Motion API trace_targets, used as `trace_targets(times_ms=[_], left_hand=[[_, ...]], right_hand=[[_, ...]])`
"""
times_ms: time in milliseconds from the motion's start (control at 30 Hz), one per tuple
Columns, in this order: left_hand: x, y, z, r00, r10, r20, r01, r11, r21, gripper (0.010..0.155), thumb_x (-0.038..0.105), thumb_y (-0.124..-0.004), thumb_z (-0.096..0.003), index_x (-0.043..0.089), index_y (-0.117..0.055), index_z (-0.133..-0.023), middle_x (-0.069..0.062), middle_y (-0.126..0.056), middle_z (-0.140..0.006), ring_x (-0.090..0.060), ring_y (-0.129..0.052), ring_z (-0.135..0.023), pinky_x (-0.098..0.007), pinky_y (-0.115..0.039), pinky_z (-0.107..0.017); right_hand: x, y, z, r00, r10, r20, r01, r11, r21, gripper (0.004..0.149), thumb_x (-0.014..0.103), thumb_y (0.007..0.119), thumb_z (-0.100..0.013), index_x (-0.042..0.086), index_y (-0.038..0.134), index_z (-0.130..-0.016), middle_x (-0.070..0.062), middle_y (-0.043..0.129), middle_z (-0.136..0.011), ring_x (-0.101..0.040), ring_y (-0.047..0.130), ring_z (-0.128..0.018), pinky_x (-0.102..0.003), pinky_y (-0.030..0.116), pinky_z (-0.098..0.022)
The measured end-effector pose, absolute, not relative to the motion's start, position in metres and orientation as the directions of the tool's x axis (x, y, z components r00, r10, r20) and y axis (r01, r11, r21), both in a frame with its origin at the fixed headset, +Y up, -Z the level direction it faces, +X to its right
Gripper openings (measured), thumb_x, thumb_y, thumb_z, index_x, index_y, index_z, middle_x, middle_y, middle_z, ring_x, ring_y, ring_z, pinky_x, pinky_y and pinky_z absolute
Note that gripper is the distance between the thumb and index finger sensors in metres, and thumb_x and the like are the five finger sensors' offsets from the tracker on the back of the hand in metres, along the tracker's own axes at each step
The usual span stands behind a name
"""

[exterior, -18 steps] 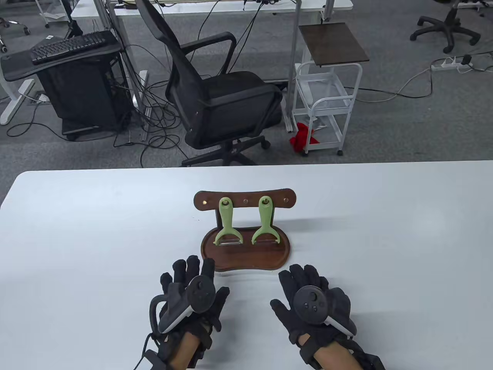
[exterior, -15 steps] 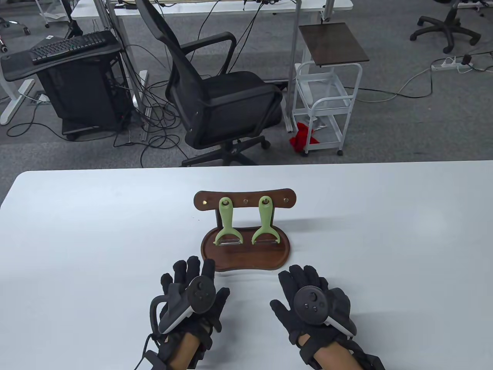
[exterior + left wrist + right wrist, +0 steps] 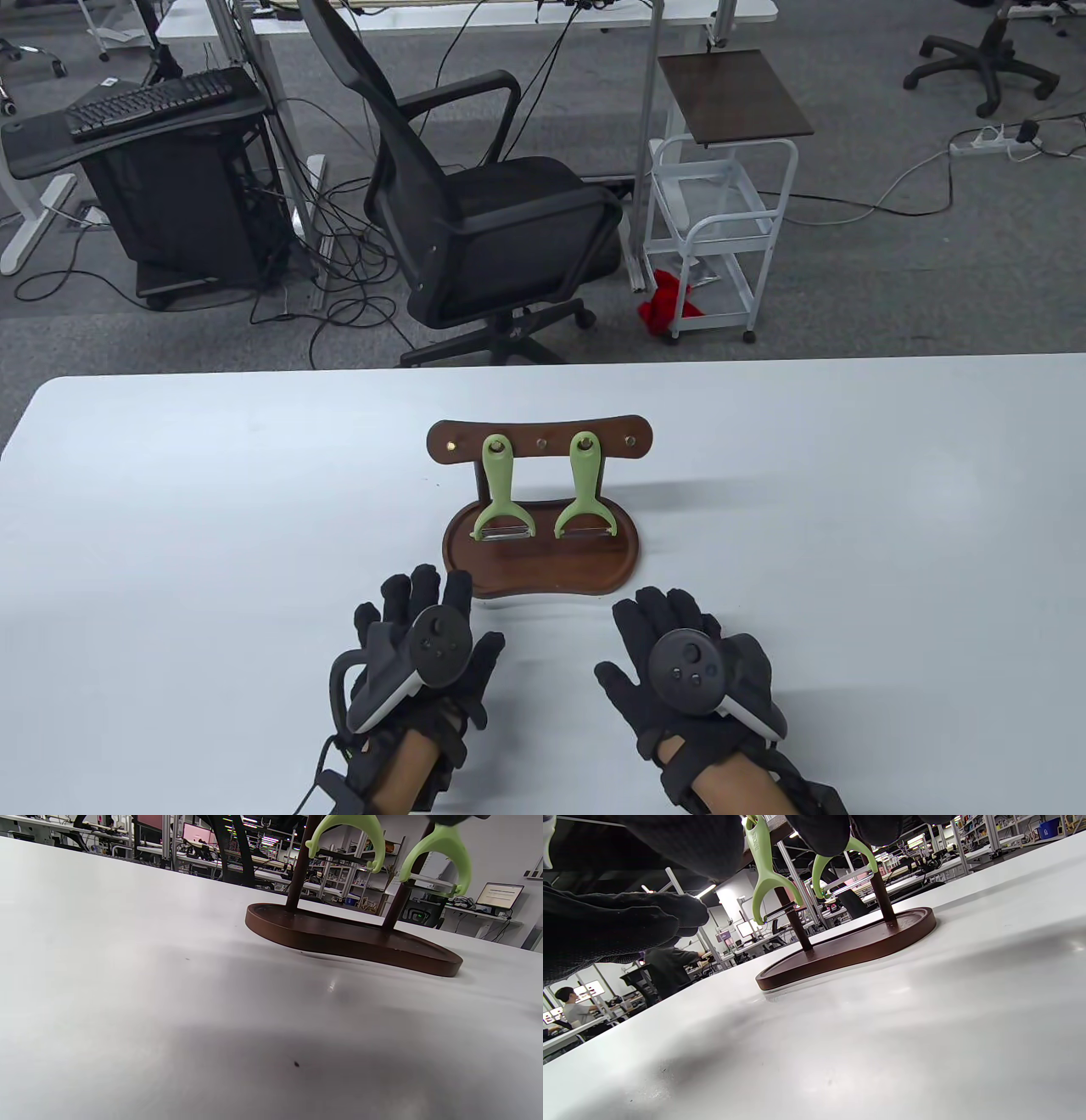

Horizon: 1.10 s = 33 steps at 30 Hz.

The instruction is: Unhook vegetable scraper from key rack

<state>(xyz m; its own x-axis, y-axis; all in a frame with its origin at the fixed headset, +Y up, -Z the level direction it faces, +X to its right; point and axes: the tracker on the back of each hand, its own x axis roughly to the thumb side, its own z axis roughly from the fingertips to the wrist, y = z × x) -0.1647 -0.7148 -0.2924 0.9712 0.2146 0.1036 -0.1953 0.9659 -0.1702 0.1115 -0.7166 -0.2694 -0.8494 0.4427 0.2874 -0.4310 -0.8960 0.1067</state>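
Note:
A dark wooden key rack [image 3: 541, 438] stands on an oval wooden base [image 3: 543, 567] at the table's middle. Two pale green vegetable scrapers hang from its pegs, one on the left [image 3: 500, 491] and one on the right [image 3: 584, 488], blades down. They also show in the left wrist view [image 3: 345, 832] and the right wrist view [image 3: 765, 874]. My left hand [image 3: 424, 632] lies flat on the table just in front of the base's left end, fingers spread, empty. My right hand [image 3: 670, 645] lies flat to the base's right front, fingers spread, empty.
The white table [image 3: 848, 509] stretches wide on both sides of the rack. Beyond its far edge stand a black office chair [image 3: 475, 212] and a white trolley [image 3: 721, 212] on the floor.

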Motion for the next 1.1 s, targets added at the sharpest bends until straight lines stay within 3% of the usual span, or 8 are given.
trace_targets(times_ms=[600, 1100], left_hand=[[-0.1661, -0.7236, -0.2983, 0.953, 0.289, 0.092, -0.277, 0.952, -0.129, 0.077, 0.055, -0.067, -0.0549, 0.022, -0.032, -0.114, -0.018, -0.028, -0.117, -0.053, -0.034, -0.106, -0.074, -0.03, -0.07], [-0.167, -0.7212, -0.2956, 0.937, 0.344, 0.06, -0.345, 0.939, 0.001, 0.075, 0.055, -0.071, -0.0534, 0.019, -0.041, -0.112, -0.018, -0.047, -0.112, -0.046, -0.062, -0.095, -0.068, -0.049, -0.066]], right_hand=[[0.1091, -0.7177, -0.2662, -0.828, 0.461, 0.318, -0.443, -0.887, 0.131, 0.071, 0.046, 0.072, -0.05, 0.004, 0.052, -0.104, -0.03, 0.042, -0.11, -0.062, 0.036, -0.093, -0.077, 0.035, -0.06], [0.1077, -0.7126, -0.2605, -0.804, 0.481, 0.35, -0.467, -0.875, 0.13, 0.071, 0.047, 0.072, -0.05, 0.004, 0.052, -0.104, -0.03, 0.043, -0.11, -0.062, 0.037, -0.093, -0.077, 0.036, -0.06]])
